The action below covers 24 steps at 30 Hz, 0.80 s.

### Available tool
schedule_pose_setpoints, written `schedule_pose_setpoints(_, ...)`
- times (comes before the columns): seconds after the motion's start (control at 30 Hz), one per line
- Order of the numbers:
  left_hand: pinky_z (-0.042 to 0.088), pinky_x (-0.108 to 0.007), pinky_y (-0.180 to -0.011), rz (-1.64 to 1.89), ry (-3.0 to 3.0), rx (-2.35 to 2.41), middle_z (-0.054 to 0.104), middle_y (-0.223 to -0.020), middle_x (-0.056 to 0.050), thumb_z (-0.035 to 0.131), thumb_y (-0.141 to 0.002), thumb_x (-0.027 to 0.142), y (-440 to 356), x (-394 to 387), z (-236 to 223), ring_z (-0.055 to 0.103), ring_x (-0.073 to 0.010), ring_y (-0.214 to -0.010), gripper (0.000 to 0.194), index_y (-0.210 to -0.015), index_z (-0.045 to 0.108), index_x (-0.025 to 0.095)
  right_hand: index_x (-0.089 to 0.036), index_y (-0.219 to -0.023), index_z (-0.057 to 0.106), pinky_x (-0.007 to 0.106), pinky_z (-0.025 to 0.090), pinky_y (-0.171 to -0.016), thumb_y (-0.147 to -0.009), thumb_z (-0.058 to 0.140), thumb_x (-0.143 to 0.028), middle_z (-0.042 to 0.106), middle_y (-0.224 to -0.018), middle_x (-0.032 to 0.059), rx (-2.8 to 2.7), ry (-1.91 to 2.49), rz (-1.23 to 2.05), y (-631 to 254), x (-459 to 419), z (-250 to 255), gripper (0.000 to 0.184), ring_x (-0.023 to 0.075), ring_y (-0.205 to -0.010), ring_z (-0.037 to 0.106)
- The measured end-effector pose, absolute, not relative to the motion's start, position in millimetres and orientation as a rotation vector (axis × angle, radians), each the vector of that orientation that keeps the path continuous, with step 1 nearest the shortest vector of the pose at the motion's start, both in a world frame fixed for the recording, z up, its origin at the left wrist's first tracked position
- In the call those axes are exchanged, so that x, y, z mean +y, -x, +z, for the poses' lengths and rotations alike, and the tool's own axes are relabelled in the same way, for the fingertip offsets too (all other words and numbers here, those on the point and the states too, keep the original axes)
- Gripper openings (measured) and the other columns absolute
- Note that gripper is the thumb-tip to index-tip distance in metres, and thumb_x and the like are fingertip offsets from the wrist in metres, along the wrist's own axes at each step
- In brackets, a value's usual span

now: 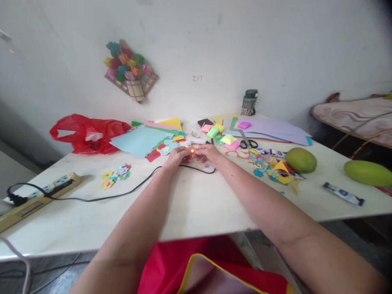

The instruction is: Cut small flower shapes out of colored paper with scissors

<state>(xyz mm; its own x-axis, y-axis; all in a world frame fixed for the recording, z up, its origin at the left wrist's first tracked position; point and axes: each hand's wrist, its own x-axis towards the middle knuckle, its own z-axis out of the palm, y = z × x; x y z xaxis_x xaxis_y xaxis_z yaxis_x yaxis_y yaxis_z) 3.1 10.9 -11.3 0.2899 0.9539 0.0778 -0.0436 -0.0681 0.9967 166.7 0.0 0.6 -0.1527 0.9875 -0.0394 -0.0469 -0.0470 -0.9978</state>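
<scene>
Both my hands meet over the middle of the white table. Between them is a small orange paper flower (192, 151) with a yellow centre. My left hand (179, 156) pinches its left side, and my right hand (207, 152) grips its right side. Just behind my hands lies a white glue gun (195, 141), and its black cord (143, 185) runs to the left. Cut paper circles and scalloped shapes (163, 147) lie close behind my left hand. Several finished-looking paper flowers (116, 175) in yellow, blue and green rest farther left.
A power strip (39, 196) and a red plastic bag (88, 134) are on the left. Coloured sheets (269, 128), soft clay packs (213, 131), black-handled scissors (248, 143), paper scraps (275, 169), green mangoes (301, 160) and a glue tube (343, 193) lie to the right.
</scene>
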Motion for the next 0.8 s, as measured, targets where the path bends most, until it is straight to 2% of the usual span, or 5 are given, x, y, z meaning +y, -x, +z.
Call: schedule_pose_setpoints(0.8,0.045,-0.025,-0.058,1.019,-1.392,0.966,0.059,-0.059,-0.001,0.068,-0.06,0.032,-4.7,7.8,-7.5,0.054,-0.0111,-0.054,0.021,-0.065,0.056,0.015,-0.016,-0.06,0.059,0.018,0.033,-0.038,-0.069,0.063,-0.012,0.064,-0.052,-0.0004,-1.278,1.145,1.359,-165.7,2.5,-1.0,0.01,0.0086,-0.044,0.054)
